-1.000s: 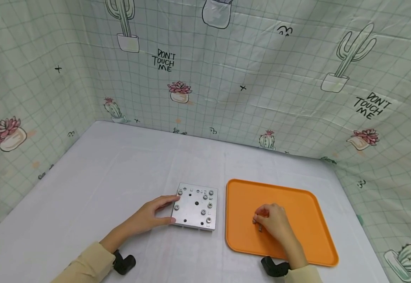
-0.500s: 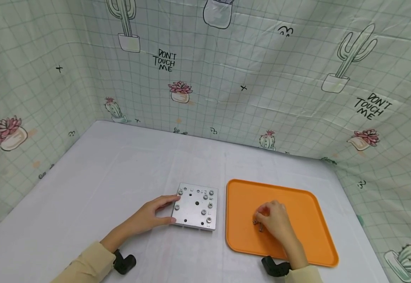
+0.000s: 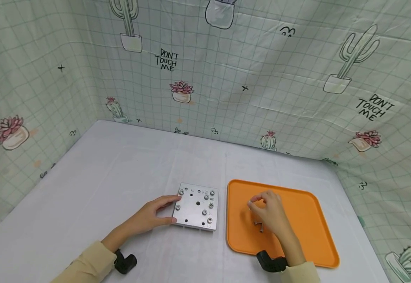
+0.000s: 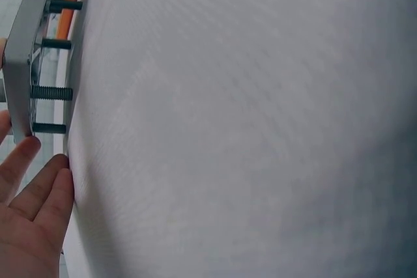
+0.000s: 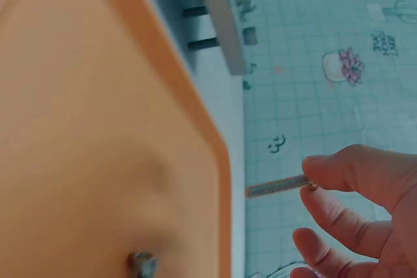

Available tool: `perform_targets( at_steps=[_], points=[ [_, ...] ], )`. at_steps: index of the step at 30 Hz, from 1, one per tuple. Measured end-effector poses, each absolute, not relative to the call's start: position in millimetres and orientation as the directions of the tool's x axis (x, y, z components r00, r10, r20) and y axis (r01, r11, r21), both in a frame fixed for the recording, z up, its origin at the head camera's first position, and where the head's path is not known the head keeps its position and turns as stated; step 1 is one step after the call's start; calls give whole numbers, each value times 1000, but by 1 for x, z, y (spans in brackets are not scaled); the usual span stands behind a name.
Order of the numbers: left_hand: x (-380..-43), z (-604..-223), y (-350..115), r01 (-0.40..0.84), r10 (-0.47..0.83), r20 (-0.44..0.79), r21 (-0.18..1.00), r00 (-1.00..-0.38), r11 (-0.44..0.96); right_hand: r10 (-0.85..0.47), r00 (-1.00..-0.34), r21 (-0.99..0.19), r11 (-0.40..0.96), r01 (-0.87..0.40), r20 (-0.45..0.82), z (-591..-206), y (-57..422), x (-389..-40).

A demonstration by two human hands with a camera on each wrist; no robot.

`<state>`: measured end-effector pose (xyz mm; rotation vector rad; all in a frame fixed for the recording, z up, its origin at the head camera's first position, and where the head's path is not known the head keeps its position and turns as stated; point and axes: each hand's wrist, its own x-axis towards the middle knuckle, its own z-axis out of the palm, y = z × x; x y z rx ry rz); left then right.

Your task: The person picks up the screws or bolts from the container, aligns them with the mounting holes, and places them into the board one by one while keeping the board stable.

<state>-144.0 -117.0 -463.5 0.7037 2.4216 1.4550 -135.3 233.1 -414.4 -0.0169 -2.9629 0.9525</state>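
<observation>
A square silver metal plate (image 3: pixel 191 214) has several socket-head screws standing in its holes, with some holes bare. Below the plate, threaded shanks (image 4: pixel 53 93) stick out in the left wrist view. My left hand (image 3: pixel 145 217) holds the plate's left side, thumb at the near corner and fingers farther back. Over the orange tray (image 3: pixel 237 241), my right hand (image 3: pixel 274 214) pinches a screw (image 5: pixel 279 187) by its head between thumb and index finger, its threaded end pointing away from the fingertips. Loose screws (image 3: pixel 261 228) lie on the tray beneath that hand.
The tray stands just right of the plate on a white-covered table (image 3: pixel 138 157). A cactus-print cloth (image 3: pixel 226 78) hangs behind and at both sides. Each wrist carries a black camera mount (image 3: pixel 125 262).
My right hand has lifted from the tray surface with a screw pinched in its fingertips, moving up and slightly left. My left hand stays on the plate.
</observation>
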Motion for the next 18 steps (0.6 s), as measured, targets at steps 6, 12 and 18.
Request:
perform_targets(
  at_steps=[6,12,18],
  points=[
    [-144,-464,-118,260,501,30,880,-865,397,-24,-995,-623,778,-77,93,-406,212,-146],
    [-144,-465,-118,267,506,35,880,-862,394,-36,-995,-665,742,-91,96,-402,185,-155],
    [-144,-465,-119,253,505,26,887,-862,387,-80,-992,-694,709,-126,98,-402,159,-159]
  ],
)
